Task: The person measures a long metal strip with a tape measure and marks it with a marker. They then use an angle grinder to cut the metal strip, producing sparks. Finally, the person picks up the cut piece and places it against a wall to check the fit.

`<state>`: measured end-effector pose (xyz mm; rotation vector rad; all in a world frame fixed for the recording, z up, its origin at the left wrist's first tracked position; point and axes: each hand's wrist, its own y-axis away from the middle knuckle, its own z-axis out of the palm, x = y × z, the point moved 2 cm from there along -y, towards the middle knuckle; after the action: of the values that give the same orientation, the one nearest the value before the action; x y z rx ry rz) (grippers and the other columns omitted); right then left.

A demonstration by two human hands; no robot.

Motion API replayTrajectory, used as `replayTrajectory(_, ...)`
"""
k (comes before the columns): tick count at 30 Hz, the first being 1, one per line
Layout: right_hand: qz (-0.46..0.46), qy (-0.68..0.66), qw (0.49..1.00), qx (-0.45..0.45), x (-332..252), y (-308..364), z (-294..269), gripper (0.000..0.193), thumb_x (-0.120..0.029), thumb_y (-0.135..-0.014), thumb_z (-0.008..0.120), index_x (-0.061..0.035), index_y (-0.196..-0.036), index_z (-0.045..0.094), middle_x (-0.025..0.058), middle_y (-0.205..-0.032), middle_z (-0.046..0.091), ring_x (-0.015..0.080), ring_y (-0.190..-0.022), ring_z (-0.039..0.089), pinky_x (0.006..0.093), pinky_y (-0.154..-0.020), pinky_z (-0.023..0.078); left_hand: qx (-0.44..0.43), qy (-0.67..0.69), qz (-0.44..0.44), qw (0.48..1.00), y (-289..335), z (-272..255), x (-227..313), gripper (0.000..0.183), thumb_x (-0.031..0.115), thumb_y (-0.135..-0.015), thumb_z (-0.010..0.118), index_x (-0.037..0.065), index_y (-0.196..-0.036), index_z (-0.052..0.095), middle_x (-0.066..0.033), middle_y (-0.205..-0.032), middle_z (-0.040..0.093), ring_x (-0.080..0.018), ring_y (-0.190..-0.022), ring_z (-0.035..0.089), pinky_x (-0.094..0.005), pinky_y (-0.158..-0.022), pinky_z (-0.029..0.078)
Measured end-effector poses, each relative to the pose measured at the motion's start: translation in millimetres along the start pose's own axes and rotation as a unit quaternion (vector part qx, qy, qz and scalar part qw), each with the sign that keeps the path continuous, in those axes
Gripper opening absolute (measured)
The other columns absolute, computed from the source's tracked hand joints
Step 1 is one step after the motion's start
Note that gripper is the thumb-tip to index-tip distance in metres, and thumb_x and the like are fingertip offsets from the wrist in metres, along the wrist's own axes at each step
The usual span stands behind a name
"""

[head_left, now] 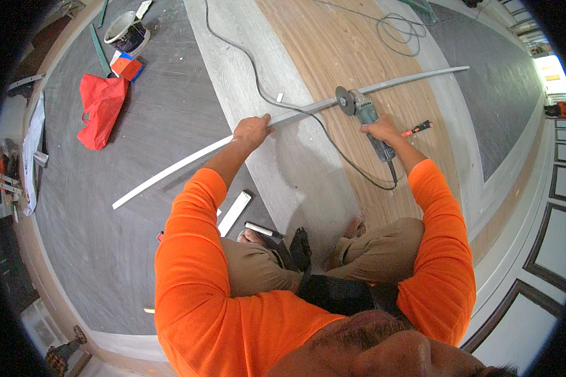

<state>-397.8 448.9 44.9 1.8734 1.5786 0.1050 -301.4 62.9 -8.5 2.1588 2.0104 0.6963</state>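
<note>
My left hand [252,132] is closed around a long, thin white trim strip [173,169] that lies across the floor from the lower left to the upper right. In my right hand [382,127] is a grey-green angle grinder [366,113], gripped by its body. Its dark cutting disc [344,100] is right at the strip, to the right of my left hand; whether it touches the strip I cannot tell. The grinder's black cord [358,168] loops from its rear end back over the strip. Beside my right hand lies a red and black utility knife [417,129].
At the left are a red bag [102,110], an orange and blue box [126,66] and a bucket [127,34]. A short white strip piece [236,212] and a marker-like white and black stick [263,229] lie by my feet. A grey cable [399,34] coils farther off.
</note>
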Motion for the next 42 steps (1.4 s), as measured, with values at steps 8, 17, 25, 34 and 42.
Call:
replayTrajectory(8, 0.003, 0.019, 1.0, 0.007, -0.7, -4.9, 6.1, 0.066, -0.031, -0.063, 0.082, 0.0145, -0.105, 0.063, 0.0259, -0.101, 0.069, 0.0334, -0.094, 0.069, 0.0406, -0.081, 0.054, 0.008, 0.002, 0.01, 1.0, -6.0, 3.0, -4.7, 0.041, 0.042, -0.096, 0.058, 0.007, -0.118, 0.057, -0.0198, -0.094, 0.069, -0.0377, -0.093, 0.068, -0.0495, -0.08, 0.053)
replayTrajectory(17, -0.023, -0.004, 1.0, 0.002, -0.7, -12.6, 12.3, 0.064, -0.032, -0.063, 0.082, 0.0147, -0.103, 0.063, 0.0254, -0.097, 0.069, 0.0315, -0.089, 0.07, 0.0405, -0.077, 0.054, 0.04, 0.011, 0.026, 0.999, -4.0, 5.6, -9.2, 0.038, 0.04, -0.095, 0.059, 0.007, -0.114, 0.057, -0.0203, -0.088, 0.069, -0.0384, -0.087, 0.069, -0.0503, -0.076, 0.053)
replayTrajectory(25, -0.015, 0.001, 1.0, 0.007, 3.3, -20.2, 12.0, 0.062, -0.03, -0.061, 0.082, 0.0132, -0.101, 0.064, 0.0235, -0.097, 0.069, 0.0306, -0.087, 0.07, 0.0403, -0.075, 0.054, 0.029, 0.009, 0.025, 0.999, -3.9, 0.0, -5.8, 0.038, 0.039, -0.096, 0.058, 0.007, -0.116, 0.057, -0.0198, -0.092, 0.07, -0.0376, -0.09, 0.069, -0.0496, -0.078, 0.054)
replayTrajectory(34, -0.008, -0.009, 1.0, 0.021, 7.7, -30.2, 21.1, 0.054, -0.029, -0.061, 0.082, 0.0097, -0.095, 0.068, 0.0187, -0.088, 0.07, 0.0283, -0.081, 0.069, 0.0399, -0.072, 0.054, -0.001, -0.018, 0.011, 1.0, -3.8, -2.4, -2.9, 0.038, 0.038, -0.098, 0.056, 0.008, -0.12, 0.057, -0.0188, -0.094, 0.07, -0.0368, -0.092, 0.069, -0.049, -0.079, 0.054)
replayTrajectory(42, -0.015, 0.012, 1.0, 0.004, 7.4, -31.2, 16.2, 0.051, -0.032, -0.064, 0.081, 0.0101, -0.09, 0.069, 0.0199, -0.087, 0.071, 0.0275, -0.08, 0.07, 0.0404, -0.07, 0.053, 0.018, -0.002, 0.03, 0.999, -4.0, -2.0, -0.7, 0.038, 0.038, -0.097, 0.058, 0.007, -0.119, 0.057, -0.0191, -0.094, 0.07, -0.0371, -0.092, 0.069, -0.0498, -0.079, 0.054)
